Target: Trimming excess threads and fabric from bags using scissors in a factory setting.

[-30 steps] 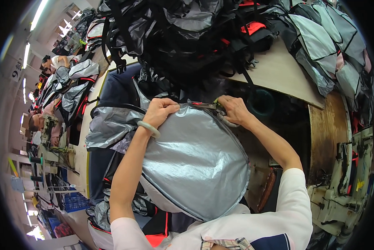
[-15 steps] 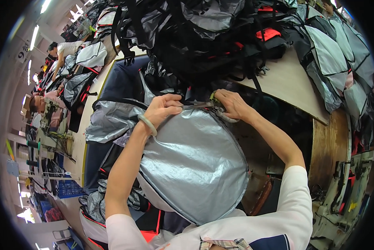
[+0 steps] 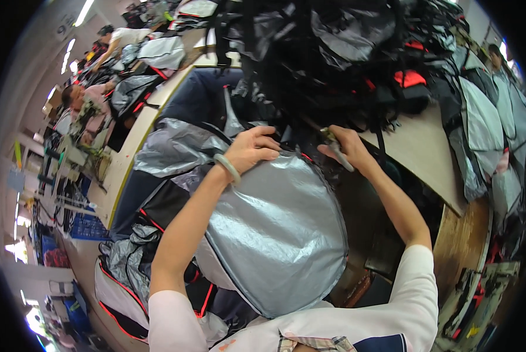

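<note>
A bag with a shiny silver lining [image 3: 277, 220] and dark edging lies spread over my lap and the near edge of the work surface. My left hand [image 3: 250, 151] is closed on its upper edge; the fingertips press the fabric. In my right hand [image 3: 351, 149] is a pair of scissors [image 3: 330, 137], its blades pointing up and left toward the dark fabric. The scissors are apart from the silver lining's edge. Left of my left wrist, a crumpled silver flap [image 3: 175, 146] spreads out.
A large pile of black and silver bags [image 3: 310, 58] with hanging straps rises ahead. Pale grey bag pieces [image 3: 480, 111] are heaped at the right. Beside my left arm lie red-trimmed bags [image 3: 119, 290]. A person [image 3: 92, 100] sits at a sewing machine on the left.
My right hand has drawn the scissors away from the bag's upper edge, to the right. The left hand still grips that edge. The whole view has shifted a little.
</note>
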`<action>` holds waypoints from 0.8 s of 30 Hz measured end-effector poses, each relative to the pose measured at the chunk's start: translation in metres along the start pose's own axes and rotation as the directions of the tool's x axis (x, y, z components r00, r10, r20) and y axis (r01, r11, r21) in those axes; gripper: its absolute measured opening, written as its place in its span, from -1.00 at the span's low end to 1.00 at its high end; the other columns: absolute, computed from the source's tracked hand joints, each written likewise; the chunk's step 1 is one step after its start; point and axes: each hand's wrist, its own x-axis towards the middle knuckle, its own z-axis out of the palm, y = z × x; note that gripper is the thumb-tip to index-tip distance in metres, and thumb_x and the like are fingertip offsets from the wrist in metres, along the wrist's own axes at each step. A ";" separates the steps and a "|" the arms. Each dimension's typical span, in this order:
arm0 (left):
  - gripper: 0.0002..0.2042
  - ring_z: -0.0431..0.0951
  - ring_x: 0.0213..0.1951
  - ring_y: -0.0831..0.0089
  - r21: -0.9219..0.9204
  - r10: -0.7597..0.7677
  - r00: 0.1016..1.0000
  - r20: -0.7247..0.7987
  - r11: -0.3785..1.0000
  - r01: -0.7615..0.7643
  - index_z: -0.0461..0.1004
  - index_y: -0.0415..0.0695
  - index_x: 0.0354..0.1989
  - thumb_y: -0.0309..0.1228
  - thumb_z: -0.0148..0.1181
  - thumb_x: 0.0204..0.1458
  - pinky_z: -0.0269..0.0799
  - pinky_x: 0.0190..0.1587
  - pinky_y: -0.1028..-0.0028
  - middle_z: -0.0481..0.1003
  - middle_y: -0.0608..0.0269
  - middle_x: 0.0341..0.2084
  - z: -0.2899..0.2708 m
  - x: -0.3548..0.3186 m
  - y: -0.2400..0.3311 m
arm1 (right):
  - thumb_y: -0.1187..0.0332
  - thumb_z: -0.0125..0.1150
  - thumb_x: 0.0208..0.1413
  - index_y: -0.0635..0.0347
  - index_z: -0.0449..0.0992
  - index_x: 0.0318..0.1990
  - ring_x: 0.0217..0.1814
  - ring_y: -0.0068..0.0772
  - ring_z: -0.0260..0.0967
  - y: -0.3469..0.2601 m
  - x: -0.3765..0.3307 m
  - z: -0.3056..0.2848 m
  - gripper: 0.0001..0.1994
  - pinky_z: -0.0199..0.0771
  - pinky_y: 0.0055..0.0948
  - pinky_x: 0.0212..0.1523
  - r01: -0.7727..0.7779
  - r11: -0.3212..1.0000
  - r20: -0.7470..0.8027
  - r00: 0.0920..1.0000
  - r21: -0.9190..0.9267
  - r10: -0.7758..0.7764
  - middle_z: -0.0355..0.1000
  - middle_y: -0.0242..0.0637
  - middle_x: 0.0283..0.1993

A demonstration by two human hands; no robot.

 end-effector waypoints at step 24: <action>-0.67 0.49 -0.27 0.24 0.000 -0.041 -0.073 -0.997 0.866 -0.501 0.42 -0.27 -0.20 -0.30 0.23 -0.07 0.37 -0.15 0.35 0.49 0.06 -0.36 0.198 -0.423 -0.294 | 0.39 0.20 -0.14 0.28 0.36 -0.18 -0.38 -0.54 0.28 -0.346 0.136 0.065 -0.67 0.25 -0.57 -0.44 0.223 0.632 -0.230 0.970 0.743 -0.072 0.32 -0.33 -0.34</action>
